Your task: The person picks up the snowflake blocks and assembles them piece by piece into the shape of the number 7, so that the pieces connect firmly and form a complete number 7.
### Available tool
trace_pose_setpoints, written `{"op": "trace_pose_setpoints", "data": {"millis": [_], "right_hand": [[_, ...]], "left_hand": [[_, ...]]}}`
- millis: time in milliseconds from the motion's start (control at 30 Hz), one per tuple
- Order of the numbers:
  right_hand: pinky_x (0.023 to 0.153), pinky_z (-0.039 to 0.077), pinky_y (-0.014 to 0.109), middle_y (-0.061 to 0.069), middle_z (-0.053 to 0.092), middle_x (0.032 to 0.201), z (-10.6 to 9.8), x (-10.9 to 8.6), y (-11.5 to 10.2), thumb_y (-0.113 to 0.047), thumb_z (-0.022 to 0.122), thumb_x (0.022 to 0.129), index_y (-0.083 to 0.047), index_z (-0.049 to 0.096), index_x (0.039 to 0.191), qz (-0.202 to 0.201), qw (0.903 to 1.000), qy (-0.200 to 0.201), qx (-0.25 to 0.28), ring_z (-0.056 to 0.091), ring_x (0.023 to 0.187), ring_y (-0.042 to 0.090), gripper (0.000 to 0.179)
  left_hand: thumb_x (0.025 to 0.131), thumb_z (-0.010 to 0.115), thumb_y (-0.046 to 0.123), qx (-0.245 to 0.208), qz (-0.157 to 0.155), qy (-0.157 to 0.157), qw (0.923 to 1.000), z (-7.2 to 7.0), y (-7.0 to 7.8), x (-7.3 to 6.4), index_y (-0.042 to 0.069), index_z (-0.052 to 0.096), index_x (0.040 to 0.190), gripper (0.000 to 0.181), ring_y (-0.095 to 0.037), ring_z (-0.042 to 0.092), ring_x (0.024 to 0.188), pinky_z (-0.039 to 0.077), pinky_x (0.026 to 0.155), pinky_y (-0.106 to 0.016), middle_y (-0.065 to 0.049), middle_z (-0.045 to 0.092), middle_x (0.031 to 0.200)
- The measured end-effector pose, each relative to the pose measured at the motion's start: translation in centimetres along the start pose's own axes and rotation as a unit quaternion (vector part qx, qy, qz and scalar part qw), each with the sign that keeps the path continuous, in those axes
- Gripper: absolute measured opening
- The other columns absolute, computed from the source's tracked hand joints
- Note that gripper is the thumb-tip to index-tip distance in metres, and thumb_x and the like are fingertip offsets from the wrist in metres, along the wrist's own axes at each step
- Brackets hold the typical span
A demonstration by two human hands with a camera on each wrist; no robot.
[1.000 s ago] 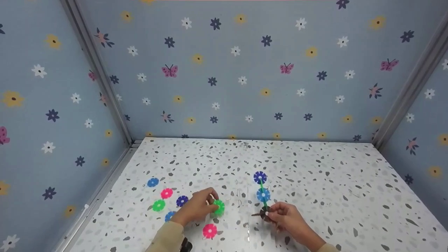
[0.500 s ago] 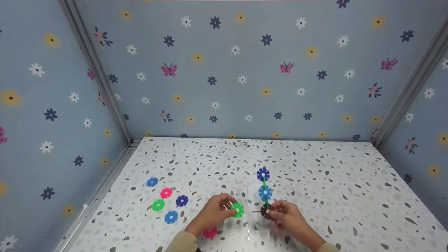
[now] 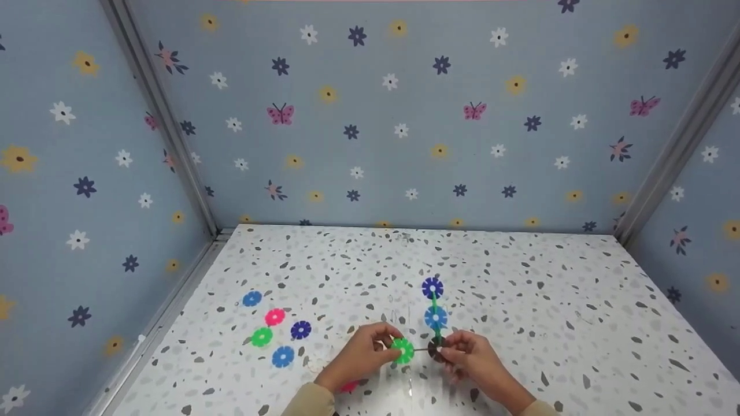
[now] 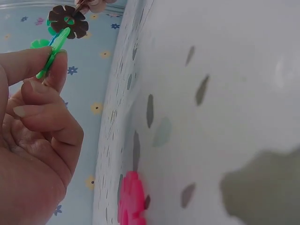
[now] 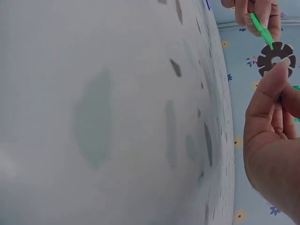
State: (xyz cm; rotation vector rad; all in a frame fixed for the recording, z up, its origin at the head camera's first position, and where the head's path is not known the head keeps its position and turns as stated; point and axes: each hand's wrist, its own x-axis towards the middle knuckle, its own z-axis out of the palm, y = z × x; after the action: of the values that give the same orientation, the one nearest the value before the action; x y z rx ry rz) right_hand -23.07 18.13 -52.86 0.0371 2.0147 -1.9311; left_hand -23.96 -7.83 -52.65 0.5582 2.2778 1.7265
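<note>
My left hand [image 3: 370, 349] pinches a green notched plastic disc [image 3: 403, 351] between thumb and fingers. My right hand [image 3: 477, 358] holds a dark brown notched disc [image 5: 276, 49], from which a thin brown disc seen edge-on [image 3: 421, 349] juts left. The green disc's rim meets this edge-on piece in the head view; whether they are slotted together I cannot tell. Away from the right hand runs a linked chain: a light blue disc [image 3: 436, 317] and a dark blue disc [image 3: 432, 288], with green discs edge-on between. The left wrist view shows the pinched green disc [image 4: 55, 51] edge-on.
Loose discs lie on the speckled white tabletop [image 3: 520, 289] at left: a pink disc [image 3: 275, 316], a green one, a dark blue disc [image 3: 300, 330] and two light blue ones. Another pink disc [image 4: 132, 199] lies beneath the left forearm. Patterned blue panels surround the table.
My left hand has carried the green disc rightward to the brown edge-on piece. The right hand stays nearly in place, and the chain has shifted only slightly.
</note>
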Motion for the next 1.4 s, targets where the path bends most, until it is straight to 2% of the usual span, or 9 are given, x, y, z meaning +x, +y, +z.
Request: {"op": "trace_pose_setpoints", "data": {"millis": [300, 600, 867, 1067, 1300, 1400], "right_hand": [[0.057, 0.053, 0.028, 0.01, 0.068, 0.086, 0.1, -0.1, 0.0, 0.0, 0.065, 0.093, -0.002, 0.057, 0.097, -0.011, 0.9998, -0.012, -0.014, 0.062, 0.067, 0.015, 0.01], [0.055, 0.051, 0.026, 0.01, 0.07, 0.083, 0.0, -0.8, -0.5, 0.004, 0.065, 0.09, -0.001, 0.055, 0.093, -0.024, 0.9991, -0.013, -0.032, 0.058, 0.061, 0.014, 0.011], [0.052, 0.049, 0.024, 0.011, 0.068, 0.081, -0.3, -1.0, -0.9, 0.006, 0.065, 0.088, -0.002, 0.053, 0.09, -0.051, 0.9975, -0.034, -0.036, 0.056, 0.058, 0.012, 0.014], [0.05, 0.044, 0.023, 0.01, 0.068, 0.079, -0.4, -1.2, -1.1, 0.005, 0.064, 0.087, -0.004, 0.052, 0.088, -0.053, 0.9969, -0.049, -0.029, 0.053, 0.057, 0.011, 0.015], [0.05, 0.045, 0.023, 0.01, 0.068, 0.078, -0.4, -1.5, -1.5, 0.004, 0.063, 0.088, -0.004, 0.051, 0.087, -0.059, 0.9966, -0.05, -0.028, 0.054, 0.057, 0.011, 0.015], [0.051, 0.046, 0.024, 0.01, 0.067, 0.079, -0.4, -1.6, -1.4, 0.004, 0.063, 0.09, -0.004, 0.051, 0.088, -0.056, 0.9968, -0.048, -0.032, 0.054, 0.057, 0.011, 0.014]], "left_hand": [[0.085, 0.073, 0.008, -0.018, -0.005, 0.011, 0.9998, 0.8, 0.3, 0.2, 0.011, 0.069, 0.1, 0.016, -0.011, 0.053, 0.067, 0.043, 0.06, -0.021, -0.001, 0.063, 0.084], [0.081, 0.073, -0.002, -0.056, 0.014, 0.013, 0.9982, 1.6, 0.8, 0.0, 0.002, 0.068, 0.095, 0.015, -0.01, 0.052, 0.065, 0.043, 0.055, -0.02, -0.001, 0.062, 0.077], [0.081, 0.07, -0.007, -0.093, -0.008, 0.019, 0.9955, 2.2, 0.6, 0.1, -0.001, 0.066, 0.095, 0.016, -0.011, 0.053, 0.065, 0.042, 0.053, -0.019, -0.003, 0.063, 0.08], [0.081, 0.071, -0.004, -0.115, -0.018, 0.01, 0.9931, 2.6, 0.6, 0.1, 0.0, 0.066, 0.096, 0.016, -0.01, 0.053, 0.063, 0.042, 0.051, -0.02, -0.003, 0.064, 0.08], [0.081, 0.069, -0.006, -0.145, -0.009, 0.024, 0.9891, 3.1, 0.4, 0.0, -0.002, 0.065, 0.096, 0.016, -0.011, 0.054, 0.064, 0.042, 0.051, -0.02, -0.004, 0.064, 0.08], [0.081, 0.07, -0.005, -0.144, -0.005, 0.027, 0.9892, 3.2, 0.5, -0.1, -0.003, 0.065, 0.095, 0.015, -0.011, 0.054, 0.065, 0.043, 0.053, -0.02, -0.004, 0.064, 0.081]]}}
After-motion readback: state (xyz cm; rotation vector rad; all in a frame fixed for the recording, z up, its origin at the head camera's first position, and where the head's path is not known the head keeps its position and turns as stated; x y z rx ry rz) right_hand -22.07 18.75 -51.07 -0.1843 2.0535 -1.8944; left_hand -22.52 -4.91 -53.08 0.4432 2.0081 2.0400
